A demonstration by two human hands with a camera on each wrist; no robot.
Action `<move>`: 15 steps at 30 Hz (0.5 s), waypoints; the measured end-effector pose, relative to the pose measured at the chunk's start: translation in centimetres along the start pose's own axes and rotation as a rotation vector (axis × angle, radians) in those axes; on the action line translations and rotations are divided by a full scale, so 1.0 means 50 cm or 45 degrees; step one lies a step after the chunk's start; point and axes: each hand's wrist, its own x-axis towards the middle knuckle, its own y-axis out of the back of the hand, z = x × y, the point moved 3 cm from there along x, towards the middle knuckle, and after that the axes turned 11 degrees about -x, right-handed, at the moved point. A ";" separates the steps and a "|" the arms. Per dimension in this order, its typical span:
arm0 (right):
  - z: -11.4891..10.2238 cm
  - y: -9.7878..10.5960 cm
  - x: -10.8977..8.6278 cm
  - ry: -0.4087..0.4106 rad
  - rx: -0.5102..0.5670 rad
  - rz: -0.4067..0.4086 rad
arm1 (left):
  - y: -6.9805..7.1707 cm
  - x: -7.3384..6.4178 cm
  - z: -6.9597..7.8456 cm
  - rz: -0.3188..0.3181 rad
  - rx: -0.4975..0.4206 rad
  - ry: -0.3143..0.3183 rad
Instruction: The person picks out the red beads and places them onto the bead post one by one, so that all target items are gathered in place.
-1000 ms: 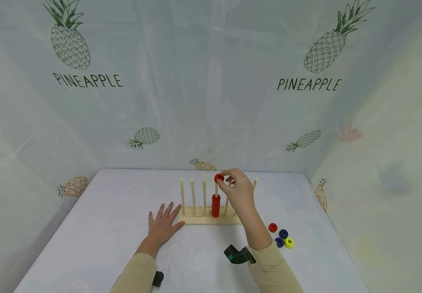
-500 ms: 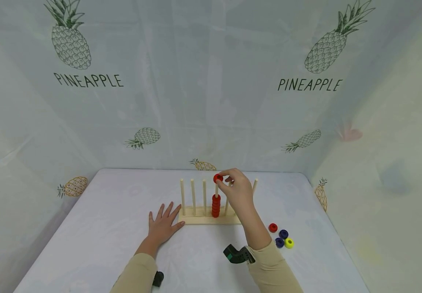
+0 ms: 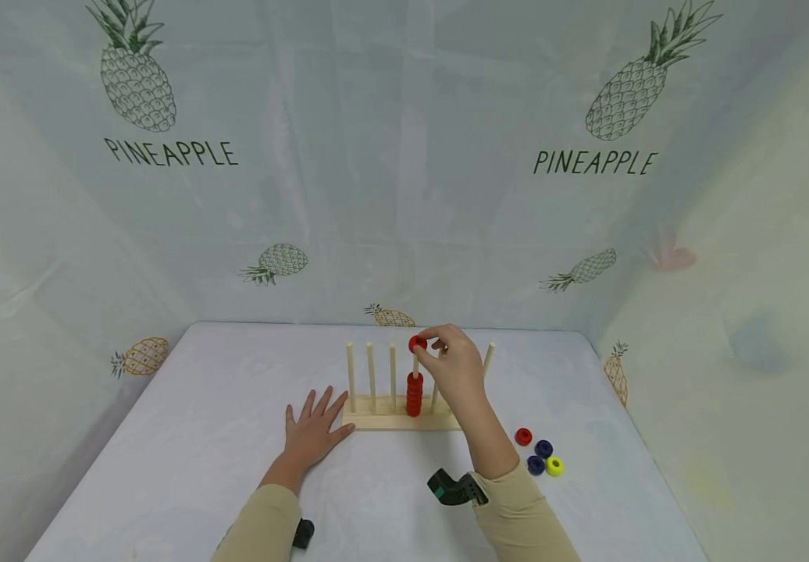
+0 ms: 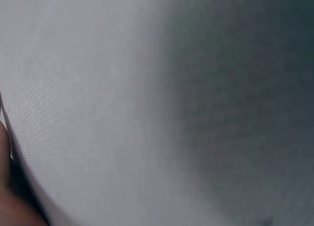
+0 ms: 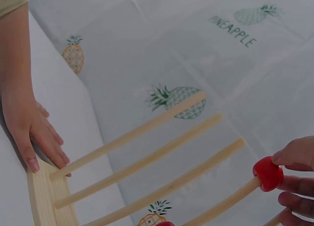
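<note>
My right hand pinches a red bead between thumb and fingers. It sits at the tip of one upright wooden peg; in the right wrist view the peg's end meets the underside of the red bead. Lower on that same peg is a stack of several red beads. The peg stands on a pale wooden base with a row of other pegs, some hidden behind my right hand. My left hand lies flat with fingers spread, its index finger and thumb touching the base's left end.
On the white-covered table, right of my right forearm, lie a loose red bead, two blue beads and a yellow bead. A pineapple-print sheet hangs behind the table.
My right hand, with the red bead, has shifted very slightly left at the peg's tip. The left hand and the wooden base have stayed in place.
</note>
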 end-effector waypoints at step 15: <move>0.005 -0.004 -0.005 0.030 0.008 0.013 | 0.002 0.000 0.004 -0.008 0.005 0.005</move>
